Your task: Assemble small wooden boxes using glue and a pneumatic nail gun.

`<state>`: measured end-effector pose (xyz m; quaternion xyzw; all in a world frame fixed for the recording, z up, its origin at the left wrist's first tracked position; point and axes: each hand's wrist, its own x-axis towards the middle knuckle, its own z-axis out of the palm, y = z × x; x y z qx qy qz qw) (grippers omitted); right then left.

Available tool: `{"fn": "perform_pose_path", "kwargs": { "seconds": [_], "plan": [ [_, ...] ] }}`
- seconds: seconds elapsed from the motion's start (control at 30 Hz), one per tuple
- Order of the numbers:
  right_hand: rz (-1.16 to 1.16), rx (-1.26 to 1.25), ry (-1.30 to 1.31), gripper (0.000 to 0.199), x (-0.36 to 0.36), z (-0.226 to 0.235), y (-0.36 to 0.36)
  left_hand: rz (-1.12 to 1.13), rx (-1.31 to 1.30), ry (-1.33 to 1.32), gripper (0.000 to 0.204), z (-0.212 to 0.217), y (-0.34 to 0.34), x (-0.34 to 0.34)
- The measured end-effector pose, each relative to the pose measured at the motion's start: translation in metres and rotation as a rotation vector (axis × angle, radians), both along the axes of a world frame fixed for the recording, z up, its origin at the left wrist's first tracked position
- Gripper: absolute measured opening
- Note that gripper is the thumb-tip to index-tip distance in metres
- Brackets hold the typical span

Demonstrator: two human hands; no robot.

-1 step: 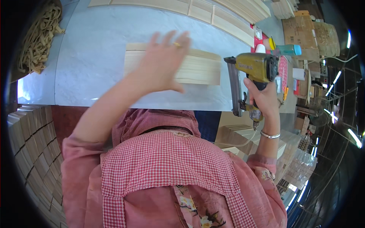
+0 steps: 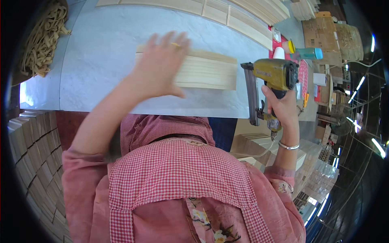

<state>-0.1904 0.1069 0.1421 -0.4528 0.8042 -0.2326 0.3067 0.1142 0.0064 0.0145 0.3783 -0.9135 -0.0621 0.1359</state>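
A flat, pale wooden panel [image 2: 208, 72] lies lengthwise on the table in front of me, with a raised strip along its far edge. Over its left end is my left hand [image 2: 160, 67], fingers spread and slightly blurred. It grips nothing, and I cannot tell whether the palm touches the wood. My right hand [image 2: 283, 108] is wrapped round the handle of a yellow and black pneumatic staple gun [image 2: 269, 73]. The gun is held up at the table's right front, just right of the panel and apart from it, with a hose fitting at its lower end.
Long wooden pieces [image 2: 214, 15] line the table's [image 2: 97, 56] far edge. A tangle of tan strips [image 2: 44, 44] sits far left. A teal bottle [image 2: 310, 53] and a yellow-lidded container [image 2: 288, 46] stand right. Stacked wood [image 2: 34, 150] fills the lower left; cardboard boxes [image 2: 320, 34] stand behind right.
My left hand has slid a little to the left over the panel, uncovering more of its middle. My right hand and the staple gun have barely moved.
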Motion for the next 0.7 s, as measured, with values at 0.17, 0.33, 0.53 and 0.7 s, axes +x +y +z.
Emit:
{"fn": "perform_pose_path", "kwargs": {
  "seconds": [0.17,0.33,0.53,0.7],
  "plan": [
    [-0.021,0.004,-0.028,0.024,-0.002,-0.003,0.027,0.069,0.128,0.057,0.097,0.0,0.001,0.055],
    [-0.019,-0.023,-0.063,0.024,0.009,-0.005,0.034,0.102,0.024,0.154,0.083,-0.009,0.0,0.019],
    [0.001,0.005,-0.037,0.023,0.01,-0.007,0.042,0.105,0.113,0.109,0.085,-0.011,-0.003,-0.03],
    [0.02,0.031,-0.035,0.024,0.015,-0.005,0.043,0.12,0.066,0.144,0.081,-0.014,-0.002,-0.033]
  ]
}}
